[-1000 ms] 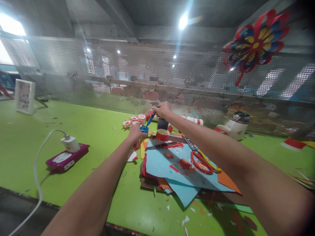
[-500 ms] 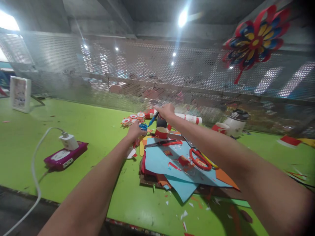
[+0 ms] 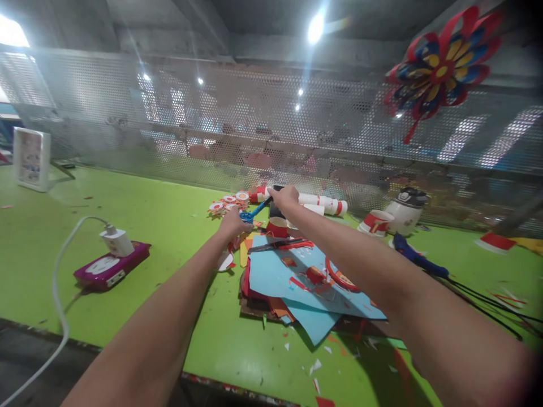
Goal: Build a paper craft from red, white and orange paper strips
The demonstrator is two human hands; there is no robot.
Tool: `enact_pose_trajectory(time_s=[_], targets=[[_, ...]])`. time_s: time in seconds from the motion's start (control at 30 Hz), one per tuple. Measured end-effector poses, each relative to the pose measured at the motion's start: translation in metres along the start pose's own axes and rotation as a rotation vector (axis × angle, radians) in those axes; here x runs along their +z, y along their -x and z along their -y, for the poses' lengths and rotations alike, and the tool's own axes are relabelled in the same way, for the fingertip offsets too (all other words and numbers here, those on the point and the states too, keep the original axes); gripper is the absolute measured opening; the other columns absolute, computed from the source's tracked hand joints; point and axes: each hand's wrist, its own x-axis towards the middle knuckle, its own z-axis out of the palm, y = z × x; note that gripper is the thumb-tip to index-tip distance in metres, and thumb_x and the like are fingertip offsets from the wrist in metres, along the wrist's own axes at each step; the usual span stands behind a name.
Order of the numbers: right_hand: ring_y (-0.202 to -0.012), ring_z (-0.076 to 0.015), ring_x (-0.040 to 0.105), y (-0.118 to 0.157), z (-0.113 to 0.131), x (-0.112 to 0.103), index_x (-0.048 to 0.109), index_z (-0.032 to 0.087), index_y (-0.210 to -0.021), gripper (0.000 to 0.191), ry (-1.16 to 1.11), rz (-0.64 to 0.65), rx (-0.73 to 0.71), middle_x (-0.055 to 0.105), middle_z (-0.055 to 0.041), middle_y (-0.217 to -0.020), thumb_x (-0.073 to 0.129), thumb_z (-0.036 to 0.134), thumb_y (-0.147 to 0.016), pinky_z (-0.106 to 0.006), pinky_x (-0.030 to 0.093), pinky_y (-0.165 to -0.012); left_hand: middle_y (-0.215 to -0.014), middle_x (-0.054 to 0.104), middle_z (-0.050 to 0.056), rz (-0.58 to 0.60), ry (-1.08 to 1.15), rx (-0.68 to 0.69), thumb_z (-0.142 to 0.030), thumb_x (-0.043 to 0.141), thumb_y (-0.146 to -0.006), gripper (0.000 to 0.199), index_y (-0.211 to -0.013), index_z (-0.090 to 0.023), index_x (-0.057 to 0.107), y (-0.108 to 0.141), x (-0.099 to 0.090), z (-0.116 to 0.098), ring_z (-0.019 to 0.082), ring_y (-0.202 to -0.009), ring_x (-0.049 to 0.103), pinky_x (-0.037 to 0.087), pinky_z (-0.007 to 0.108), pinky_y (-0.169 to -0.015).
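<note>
Clock directions are read from the small round blue cup (image 3: pixel 246 217), which lies at the centre of the dial, in the left hand above a green tabletop (image 3: pixel 182 220); whether its base touches the surface cannot be told. A cluster of white-and-red paper discs (image 3: pixel 227 203) lies near it at ten o'clock. The cup appears light and somewhat stiff; its contents look wet and would probably spill if it were tipped, and a smeared rim could be slippery. The sound hold is low around the side wall. The slender brush with blue head and dark handle (image 3: pixel 261 207) slants up toward two o'clock, its head meeting the cup; rim or contents, the view does not resolve. It should handle as light and rigid, soft only at the head, and is best held on the upper, uncoated handle.

Left hand (image 3: pixel 233 224): fingers curled around the cup, closed only to its width. Right hand (image 3: pixel 287 198), at two o'clock: fingertips pinched on the brush's upper end, the remaining fingers folded. A red paper cup (image 3: pixel 276 228) stands near at three to four o'clock; light-blue paper sheets (image 3: pixel 271 277) lie farther off at four.
</note>
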Motion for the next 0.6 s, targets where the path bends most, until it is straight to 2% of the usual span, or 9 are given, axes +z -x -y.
enact_pose_trajectory(time_s=[0.13, 0.3, 0.5, 0.6], targets=[[-0.074, -0.0219, 0.068, -0.001, -0.001, -0.012, 0.069, 0.013, -0.071, 0.023, -0.038, -0.03, 0.009, 0.069, -0.0096, -0.062, 0.07, 0.037, -0.073, -0.026, 0.05, -0.064, -0.114, 0.063, 0.017, 0.002, -0.007, 0.012, -0.036, 0.074, -0.058, 0.068, -0.117, -0.015, 0.047, 0.001, -0.001, 0.0, 0.032, -0.104, 0.06, 0.045, 0.034, -0.079], [-0.062, -0.0181, 0.064, -0.002, 0.0, -0.039, 0.065, 0.015, -0.066, 0.02, -0.148, -0.022, -0.001, 0.063, -0.0051, -0.054, 0.07, 0.033, -0.073, -0.024, 0.047, -0.056, -0.11, 0.065, 0.014, 0.02, -0.01, 0.014, -0.038, 0.074, -0.059, 0.069, -0.118, -0.016, 0.046, 0.0, -0.002, 0.001, 0.03, -0.099, 0.062, 0.046, 0.033, -0.076], [-0.038, -0.0073, 0.043, 0.02, -0.019, -0.098, 0.052, 0.017, -0.058, 0.031, -0.367, 0.06, -0.035, 0.046, 0.0051, -0.042, 0.064, 0.033, -0.082, -0.019, 0.035, -0.04, -0.109, 0.065, 0.018, 0.038, -0.035, 0.001, -0.036, 0.076, -0.058, 0.07, -0.118, -0.014, 0.048, 0.001, -0.002, -0.003, 0.033, -0.1, 0.062, 0.048, 0.036, -0.076], [-0.036, -0.0051, 0.039, 0.045, -0.041, -0.138, 0.049, 0.018, -0.059, 0.032, -0.463, 0.122, -0.045, 0.045, 0.0063, -0.044, 0.061, 0.032, -0.085, -0.017, 0.032, -0.037, -0.107, 0.066, 0.017, 0.056, -0.034, -0.002, -0.034, 0.079, -0.054, 0.07, -0.115, -0.013, 0.052, 0.005, -0.015, -0.014, 0.033, -0.097, 0.063, 0.049, 0.035, -0.077]])
